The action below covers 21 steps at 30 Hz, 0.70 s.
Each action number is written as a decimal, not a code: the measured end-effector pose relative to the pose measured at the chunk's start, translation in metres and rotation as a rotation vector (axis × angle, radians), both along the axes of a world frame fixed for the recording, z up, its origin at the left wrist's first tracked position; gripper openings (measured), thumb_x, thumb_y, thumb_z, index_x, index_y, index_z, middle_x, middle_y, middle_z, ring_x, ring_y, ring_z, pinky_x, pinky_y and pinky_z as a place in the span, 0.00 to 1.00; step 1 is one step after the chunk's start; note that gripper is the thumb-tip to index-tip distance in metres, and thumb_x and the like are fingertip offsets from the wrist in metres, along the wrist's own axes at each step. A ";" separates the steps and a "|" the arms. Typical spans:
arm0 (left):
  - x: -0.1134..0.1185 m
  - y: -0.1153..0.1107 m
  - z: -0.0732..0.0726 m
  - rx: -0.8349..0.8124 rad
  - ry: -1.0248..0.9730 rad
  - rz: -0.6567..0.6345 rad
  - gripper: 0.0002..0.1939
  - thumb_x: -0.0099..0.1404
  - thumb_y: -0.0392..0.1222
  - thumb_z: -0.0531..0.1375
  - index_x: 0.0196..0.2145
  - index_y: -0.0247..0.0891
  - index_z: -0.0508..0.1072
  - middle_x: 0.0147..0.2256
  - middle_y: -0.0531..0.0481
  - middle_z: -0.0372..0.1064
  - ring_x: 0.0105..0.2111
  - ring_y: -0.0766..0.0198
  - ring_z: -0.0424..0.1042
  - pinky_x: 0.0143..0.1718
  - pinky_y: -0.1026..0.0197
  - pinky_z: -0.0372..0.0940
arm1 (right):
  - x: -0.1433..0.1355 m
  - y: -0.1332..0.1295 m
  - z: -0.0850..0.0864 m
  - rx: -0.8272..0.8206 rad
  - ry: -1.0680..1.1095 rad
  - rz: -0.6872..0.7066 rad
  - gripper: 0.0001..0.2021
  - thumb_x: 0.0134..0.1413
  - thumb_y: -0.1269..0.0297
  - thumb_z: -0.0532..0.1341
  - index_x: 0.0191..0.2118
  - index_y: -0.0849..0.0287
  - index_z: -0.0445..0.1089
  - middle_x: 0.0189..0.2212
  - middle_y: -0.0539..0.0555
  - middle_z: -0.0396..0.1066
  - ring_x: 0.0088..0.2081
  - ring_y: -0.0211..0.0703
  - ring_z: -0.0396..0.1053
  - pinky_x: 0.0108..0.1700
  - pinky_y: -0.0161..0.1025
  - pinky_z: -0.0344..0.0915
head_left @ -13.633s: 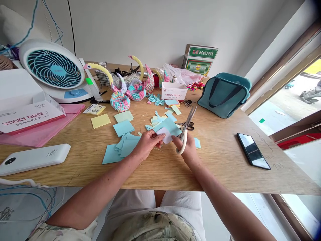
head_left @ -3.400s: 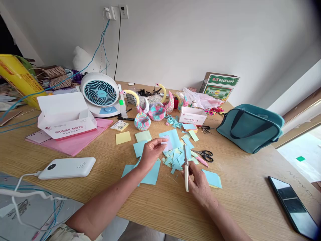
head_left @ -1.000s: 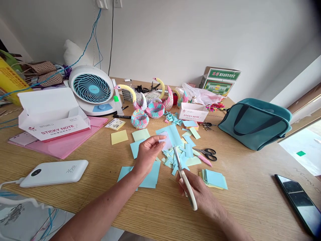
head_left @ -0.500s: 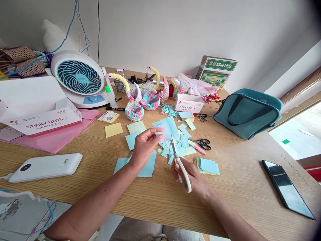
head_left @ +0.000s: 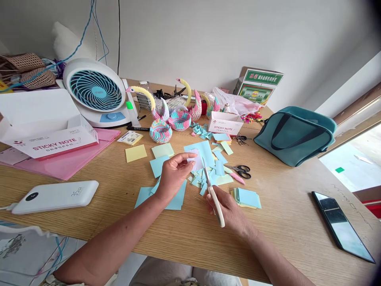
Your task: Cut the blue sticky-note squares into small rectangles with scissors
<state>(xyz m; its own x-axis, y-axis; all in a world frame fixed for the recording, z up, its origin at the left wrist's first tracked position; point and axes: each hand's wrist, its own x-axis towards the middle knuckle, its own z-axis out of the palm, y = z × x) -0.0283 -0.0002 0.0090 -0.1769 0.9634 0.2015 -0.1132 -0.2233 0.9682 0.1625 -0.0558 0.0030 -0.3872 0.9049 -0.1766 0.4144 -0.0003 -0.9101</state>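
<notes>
Between thumb and fingers, my left hand (head_left: 175, 174) pinches a pale lilac piece of paper (head_left: 195, 160) above the middle of the table. My right hand (head_left: 225, 204) is wrapped round the white handles of a pair of scissors (head_left: 214, 202). Their blades point up and away, just right of the lilac paper, and look nearly closed. Beneath lie a large light-blue sheet (head_left: 205, 150) and a heap of cut blue and green paper pieces (head_left: 205, 176). Right of the heap rests a second, black-handled pair of scissors (head_left: 243, 171).
Folded-paper swans (head_left: 160, 129) stand at the back. A fan (head_left: 95, 93) and a sticky note box (head_left: 56, 143) are on the left, with a power bank (head_left: 56, 196) in front. To the right are a stack of paper slips (head_left: 246, 198), a teal bag (head_left: 294, 135) and a phone (head_left: 341, 226).
The lilac paper has turned slightly in my left hand and shows more of its face. The scissors' blades have come closer together, and the whole view has shifted a little.
</notes>
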 end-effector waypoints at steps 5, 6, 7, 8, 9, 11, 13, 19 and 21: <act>-0.004 0.003 0.006 0.005 -0.091 0.028 0.13 0.55 0.42 0.69 0.39 0.36 0.82 0.42 0.45 0.80 0.38 0.63 0.74 0.41 0.63 0.67 | 0.003 -0.003 -0.002 -0.028 0.074 -0.004 0.24 0.65 0.39 0.51 0.32 0.57 0.62 0.25 0.48 0.63 0.29 0.39 0.60 0.33 0.38 0.57; -0.004 0.004 0.006 0.004 -0.112 0.036 0.13 0.55 0.42 0.69 0.39 0.36 0.82 0.42 0.44 0.80 0.39 0.62 0.74 0.42 0.62 0.67 | 0.004 -0.003 -0.004 -0.033 0.108 -0.024 0.24 0.65 0.39 0.52 0.33 0.57 0.62 0.25 0.48 0.64 0.29 0.40 0.61 0.33 0.38 0.57; -0.005 0.005 0.006 0.004 -0.124 0.041 0.13 0.55 0.42 0.69 0.39 0.36 0.82 0.43 0.44 0.80 0.39 0.62 0.74 0.42 0.62 0.67 | 0.005 -0.002 -0.006 -0.035 0.157 -0.054 0.24 0.64 0.38 0.52 0.34 0.56 0.62 0.25 0.49 0.64 0.29 0.40 0.61 0.33 0.39 0.57; -0.004 0.005 0.005 0.005 -0.128 0.044 0.14 0.55 0.42 0.69 0.40 0.36 0.82 0.43 0.44 0.80 0.39 0.62 0.74 0.42 0.62 0.67 | 0.005 -0.001 -0.008 -0.027 0.214 -0.099 0.24 0.64 0.38 0.53 0.34 0.56 0.63 0.25 0.49 0.65 0.29 0.41 0.61 0.34 0.39 0.58; -0.003 0.005 0.004 0.009 -0.123 0.041 0.13 0.55 0.42 0.69 0.40 0.36 0.82 0.43 0.44 0.80 0.38 0.62 0.74 0.41 0.62 0.67 | 0.005 0.001 -0.010 -0.012 0.270 -0.143 0.23 0.63 0.38 0.54 0.34 0.56 0.63 0.26 0.50 0.66 0.29 0.41 0.62 0.34 0.39 0.59; 0.001 0.002 0.000 0.016 -0.097 0.020 0.13 0.57 0.41 0.68 0.40 0.37 0.82 0.41 0.45 0.80 0.36 0.64 0.73 0.38 0.64 0.67 | 0.003 0.005 -0.015 0.015 0.374 -0.235 0.22 0.60 0.39 0.58 0.34 0.56 0.64 0.27 0.51 0.68 0.29 0.41 0.64 0.35 0.40 0.61; 0.007 -0.003 -0.003 0.011 -0.062 -0.012 0.11 0.57 0.40 0.68 0.39 0.37 0.82 0.36 0.47 0.79 0.32 0.65 0.72 0.35 0.65 0.66 | -0.001 0.009 -0.018 0.009 0.475 -0.320 0.22 0.55 0.41 0.64 0.36 0.56 0.63 0.31 0.54 0.72 0.32 0.44 0.67 0.37 0.42 0.64; 0.022 -0.022 -0.004 0.058 0.104 -0.038 0.10 0.59 0.37 0.65 0.39 0.38 0.83 0.38 0.46 0.80 0.30 0.65 0.72 0.35 0.63 0.67 | -0.016 0.009 -0.025 -0.064 0.663 -0.453 0.24 0.46 0.48 0.73 0.39 0.56 0.63 0.40 0.57 0.75 0.37 0.47 0.71 0.39 0.42 0.66; 0.025 -0.025 -0.005 0.077 0.146 -0.037 0.10 0.60 0.37 0.64 0.40 0.39 0.83 0.39 0.46 0.80 0.32 0.64 0.73 0.36 0.63 0.68 | -0.018 0.008 -0.024 -0.058 0.687 -0.503 0.23 0.45 0.51 0.74 0.39 0.56 0.63 0.37 0.54 0.74 0.36 0.44 0.69 0.37 0.40 0.64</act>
<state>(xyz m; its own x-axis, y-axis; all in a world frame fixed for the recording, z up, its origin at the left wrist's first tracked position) -0.0030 -0.0249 0.0040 -0.1046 0.9494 0.2962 0.0177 -0.2960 0.9550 0.1443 -0.0482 -0.0211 0.0201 0.9947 -0.1011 -0.2912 -0.0909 -0.9523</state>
